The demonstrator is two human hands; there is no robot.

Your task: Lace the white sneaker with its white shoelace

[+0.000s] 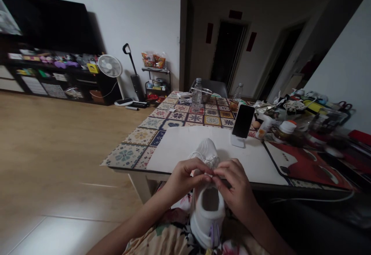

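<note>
Pinching at the laces, both hands meet over a white shoe (207, 204) that sits toe-forward, its heel on the person's lap and its toe lying over the near edge of the desk (136, 152). The left hand (185, 177) comes in from the left with fingers drawn narrow, thumb and forefinger closed on a white lace (209, 161) at the top of the tongue. The right hand (236, 187) comes in from the right, likewise narrowed, its fingertips closed on the same lace, just touching those of the left hand. The shoe's opening shows directly below the two hands; a pale purple tab marks the heel.

Under the toe lies a white mat (179, 146) spread over the patterned cloth of the desk. Just beyond the right hand a dark phone (242, 121) stands tilted in a white stand on that mat, near the shoe but apart from it. To the right of the phone a red and black mat (304, 166) covers the desk, and behind it stands a crowd of bottles, jars and small clutter, too dim to sort. Farther back on the desk stand two clear water bottles (197, 94) and a metal bowl (206, 94). Across the wooden floor on the left are a white fan (109, 67) and a dark low shelf unit (52, 77) beneath a television. Nothing stands between the hands and the shoe.
</note>
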